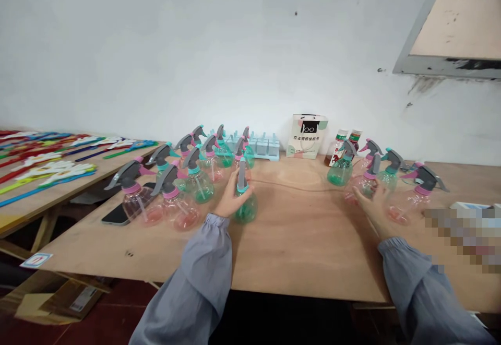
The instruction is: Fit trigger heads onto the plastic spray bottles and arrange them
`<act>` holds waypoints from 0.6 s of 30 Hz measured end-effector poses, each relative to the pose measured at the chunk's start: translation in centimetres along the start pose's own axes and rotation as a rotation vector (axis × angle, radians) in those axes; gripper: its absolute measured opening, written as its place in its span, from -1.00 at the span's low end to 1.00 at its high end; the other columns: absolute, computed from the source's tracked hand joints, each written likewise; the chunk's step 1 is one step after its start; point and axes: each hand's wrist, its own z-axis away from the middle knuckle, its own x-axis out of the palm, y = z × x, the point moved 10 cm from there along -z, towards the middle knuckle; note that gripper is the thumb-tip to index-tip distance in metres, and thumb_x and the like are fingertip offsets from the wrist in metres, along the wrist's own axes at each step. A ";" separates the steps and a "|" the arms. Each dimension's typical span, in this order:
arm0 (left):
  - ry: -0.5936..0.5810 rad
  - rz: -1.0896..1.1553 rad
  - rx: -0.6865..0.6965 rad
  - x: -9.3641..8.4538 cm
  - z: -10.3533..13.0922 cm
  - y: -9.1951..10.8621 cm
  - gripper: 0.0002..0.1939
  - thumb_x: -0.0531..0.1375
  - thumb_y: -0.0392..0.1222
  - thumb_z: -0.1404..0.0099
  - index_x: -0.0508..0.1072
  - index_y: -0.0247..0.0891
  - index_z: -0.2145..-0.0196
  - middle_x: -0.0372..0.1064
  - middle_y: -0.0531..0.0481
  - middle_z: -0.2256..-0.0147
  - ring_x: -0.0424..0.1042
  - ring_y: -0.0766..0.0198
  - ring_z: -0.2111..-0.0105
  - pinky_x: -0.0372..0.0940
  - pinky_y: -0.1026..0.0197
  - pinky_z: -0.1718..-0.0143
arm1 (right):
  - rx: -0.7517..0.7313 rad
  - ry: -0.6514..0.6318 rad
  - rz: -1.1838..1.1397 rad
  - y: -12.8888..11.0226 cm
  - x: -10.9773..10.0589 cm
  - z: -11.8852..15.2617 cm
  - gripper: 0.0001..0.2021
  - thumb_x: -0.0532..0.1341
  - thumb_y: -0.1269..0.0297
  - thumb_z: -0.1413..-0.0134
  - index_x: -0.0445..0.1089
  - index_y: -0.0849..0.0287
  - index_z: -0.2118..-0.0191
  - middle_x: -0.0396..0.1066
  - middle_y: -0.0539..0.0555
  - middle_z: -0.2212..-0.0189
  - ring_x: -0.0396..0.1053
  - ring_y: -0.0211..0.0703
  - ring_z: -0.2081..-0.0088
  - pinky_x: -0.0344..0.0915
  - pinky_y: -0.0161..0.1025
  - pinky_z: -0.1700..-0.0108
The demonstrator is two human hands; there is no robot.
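Note:
With its fingers wrapped round the neck, my left hand [230,199] is closed on a green spray bottle [246,212] that stands upright with a grey trigger head. On the right, the fingers of my right hand [373,209] close around the body of a pink spray bottle [352,188]. Several more pink and green bottles crowd to the left, among them a pink spray bottle [182,214] at the front. Close to my right hand stand another pink spray bottle [407,204] and a green spray bottle [340,173].
A black phone [116,214] lies at the left behind the bottles. Along the wall stand a light-blue mould tray [268,149], a printed paper bag [306,137] and two bottles with red-and-white labels [336,149]. Colourful hand-shaped sticks [70,170] cover the left table.

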 end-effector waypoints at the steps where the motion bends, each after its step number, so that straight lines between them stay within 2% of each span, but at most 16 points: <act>1: 0.006 -0.001 0.007 0.0 0.0 0.1 -0.31 0.27 0.00 -0.25 0.18 -0.14 -0.27 0.29 -0.21 -0.16 0.36 0.11 -0.13 0.20 -0.03 -0.24 | 0.015 -0.015 -0.008 0.1 0.2 -0.3 -0.26 0.37 -0.04 0.16 0.20 0.10 -0.16 0.19 0.39 -0.11 0.25 0.31 -0.14 0.16 0.19 -0.19; 6: 0.011 -0.009 0.012 -0.1 0.0 0.0 -0.33 0.26 0.01 -0.26 0.19 -0.12 -0.27 0.28 -0.20 -0.17 0.35 0.10 -0.15 0.19 -0.04 -0.25 | 0.034 -0.028 -0.047 0.0 1.2 -0.9 -0.34 0.26 -0.03 0.01 0.14 0.15 -0.17 0.22 0.41 -0.16 0.27 0.28 -0.19 0.22 0.14 -0.15; 10: 0.006 0.012 -0.022 0.0 0.0 -0.4 -0.29 0.28 0.04 -0.23 0.19 -0.14 -0.27 0.29 -0.22 -0.16 0.37 0.09 -0.13 0.20 -0.04 -0.24 | 0.043 -0.023 -0.082 0.9 2.4 -0.9 -0.12 0.32 -0.21 0.14 0.05 0.15 -0.22 0.14 0.48 -0.25 0.19 0.30 -0.26 0.19 0.18 -0.23; 13: -0.006 0.034 -0.036 0.1 0.1 -0.2 -0.29 0.28 0.04 -0.24 0.18 -0.16 -0.27 0.31 -0.23 -0.14 0.42 0.10 -0.07 0.24 -0.04 -0.20 | 0.013 -0.047 -0.111 1.0 3.3 -0.9 0.04 0.26 -0.40 0.24 -0.02 0.22 -0.24 0.10 0.51 -0.26 0.14 0.32 -0.29 0.13 0.28 -0.27; 15: -0.023 0.050 -0.037 0.3 0.2 0.1 -0.30 0.27 0.04 -0.26 0.18 -0.14 -0.28 0.32 -0.22 -0.12 0.46 0.13 0.00 0.30 -0.03 -0.15 | 0.007 -0.030 -0.101 0.6 3.0 -0.5 0.08 0.24 -0.43 0.23 -0.06 0.25 -0.26 0.07 0.53 -0.27 0.11 0.35 -0.31 0.10 0.34 -0.28; 18: -0.065 0.032 -0.009 0.9 0.4 0.6 -0.31 0.26 0.04 -0.27 0.18 -0.09 -0.29 0.34 -0.20 -0.10 0.48 0.14 0.05 0.34 -0.06 -0.12 | -0.037 0.095 -0.045 -1.4 0.7 0.9 -0.10 0.23 -0.27 0.04 -0.05 0.17 -0.27 0.06 0.49 -0.28 0.08 0.31 -0.34 0.10 0.30 -0.28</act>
